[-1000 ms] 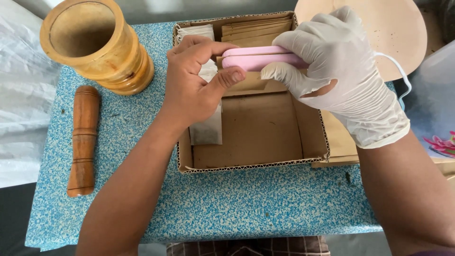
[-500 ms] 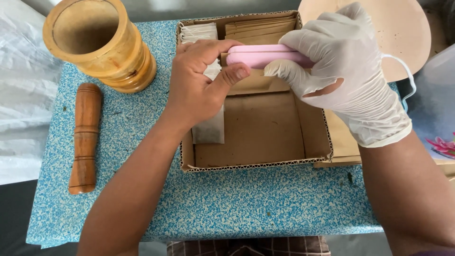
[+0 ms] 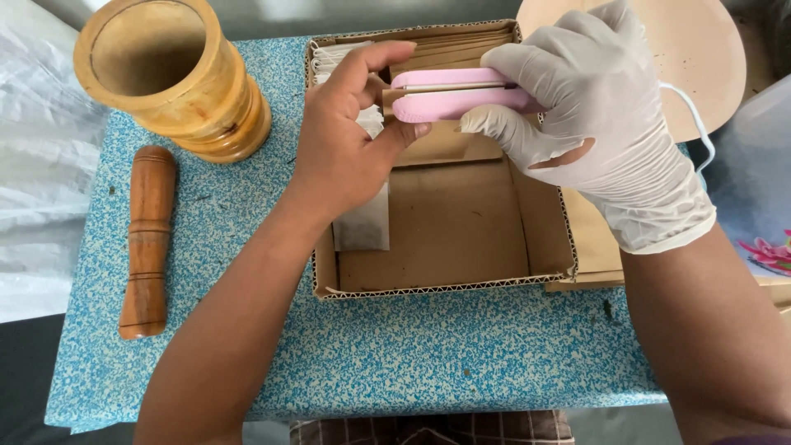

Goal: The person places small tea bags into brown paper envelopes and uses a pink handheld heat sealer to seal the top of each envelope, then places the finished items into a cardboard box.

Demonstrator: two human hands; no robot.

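Over the cardboard box (image 3: 445,272), my gloved right hand (image 3: 593,124) clamps the pink sealer (image 3: 457,93); my left hand (image 3: 354,140) pinches a brown packet (image 3: 437,148) there, and its fingertips could get nipped.

At the upper middle of the frame, a bare left hand (image 3: 350,136) and a right hand in a white glove (image 3: 589,107) together hold a slim pink plastic sealer with a metal strip (image 3: 453,92) above an open brown cardboard box (image 3: 449,284). A white paper pouch (image 3: 362,222) lies inside the box along its left wall. The box sits on a blue speckled table top (image 3: 412,354). At upper left stands a turned wooden mortar (image 3: 169,78), with a wooden pestle (image 3: 148,239) lying below it. A round pale wooden board (image 3: 717,49) shows at upper right.
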